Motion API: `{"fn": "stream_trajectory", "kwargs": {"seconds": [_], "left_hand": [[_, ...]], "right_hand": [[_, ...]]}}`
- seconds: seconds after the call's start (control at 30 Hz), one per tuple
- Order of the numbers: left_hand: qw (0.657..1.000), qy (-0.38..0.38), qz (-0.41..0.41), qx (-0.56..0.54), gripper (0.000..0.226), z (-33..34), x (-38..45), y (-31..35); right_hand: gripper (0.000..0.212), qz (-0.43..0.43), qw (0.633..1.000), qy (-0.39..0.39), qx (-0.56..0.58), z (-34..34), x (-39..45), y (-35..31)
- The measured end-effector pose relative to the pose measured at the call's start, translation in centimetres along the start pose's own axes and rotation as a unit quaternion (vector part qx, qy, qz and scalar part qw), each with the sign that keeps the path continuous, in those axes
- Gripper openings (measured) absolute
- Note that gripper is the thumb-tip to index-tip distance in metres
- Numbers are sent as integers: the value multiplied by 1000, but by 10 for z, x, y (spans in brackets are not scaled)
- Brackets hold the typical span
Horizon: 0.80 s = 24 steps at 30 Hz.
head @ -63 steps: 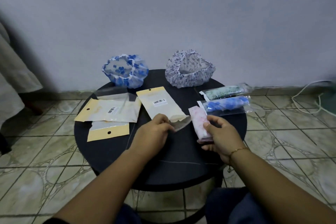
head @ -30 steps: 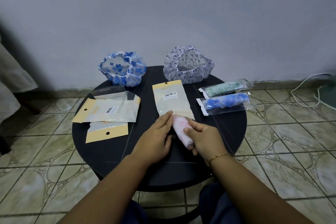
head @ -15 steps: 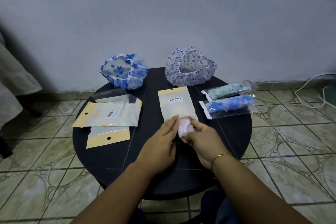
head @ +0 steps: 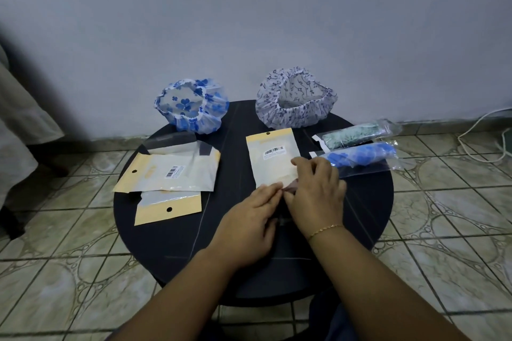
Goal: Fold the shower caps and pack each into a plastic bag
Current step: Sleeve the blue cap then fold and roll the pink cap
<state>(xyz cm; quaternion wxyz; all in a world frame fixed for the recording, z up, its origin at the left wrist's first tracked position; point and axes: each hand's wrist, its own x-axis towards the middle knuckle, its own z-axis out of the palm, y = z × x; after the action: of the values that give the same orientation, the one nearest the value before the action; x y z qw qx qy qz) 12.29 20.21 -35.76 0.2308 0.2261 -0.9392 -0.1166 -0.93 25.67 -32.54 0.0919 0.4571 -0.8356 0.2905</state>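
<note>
Left hand (head: 249, 223) pinches the mouth of the flat yellow-topped plastic bag (head: 273, 159); right hand (head: 315, 191) beside it pushes the folded pink shower cap (head: 291, 189) inside

round surface (head: 177, 243) dark, matt, smooth, a few thin pale lines across it; floor tiles (head: 55, 271) glazed ceramic with a dull sheen, wall (head: 249, 22) flat matt paint. two open shower caps, blue-flower cap (head: 191, 109) and purple-sprig cap (head: 293, 102), thin crinkled printed plastic, part see-through, with gathered frilly hems. flat bags (head: 171, 171) and the middle bag (head: 273, 160) glossy clear plastic with matt tan paper-look header strips and barcode stickers; two filled bags (head: 360, 147) clear, shiny, wrinkled film; thin gold-coloured metal chain bracelet (head: 325, 230).
</note>
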Motion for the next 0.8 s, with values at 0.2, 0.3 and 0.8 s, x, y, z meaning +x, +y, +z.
{"fn": "stream_trajectory", "kwargs": {"seconds": [0.2, 0.3, 0.8], "left_hand": [[1000, -25, 15, -7, 57, -4, 1, -4], [999, -38, 6, -4, 53, -9, 2, -5], [977, 9, -145, -155, 35, -13, 26, 29]], "right_hand": [[58, 6, 996, -59, -64, 0, 21, 12], [64, 20, 990, -126, -62, 1, 30, 16], [55, 124, 931, -254, 230, -48, 51, 37]]}}
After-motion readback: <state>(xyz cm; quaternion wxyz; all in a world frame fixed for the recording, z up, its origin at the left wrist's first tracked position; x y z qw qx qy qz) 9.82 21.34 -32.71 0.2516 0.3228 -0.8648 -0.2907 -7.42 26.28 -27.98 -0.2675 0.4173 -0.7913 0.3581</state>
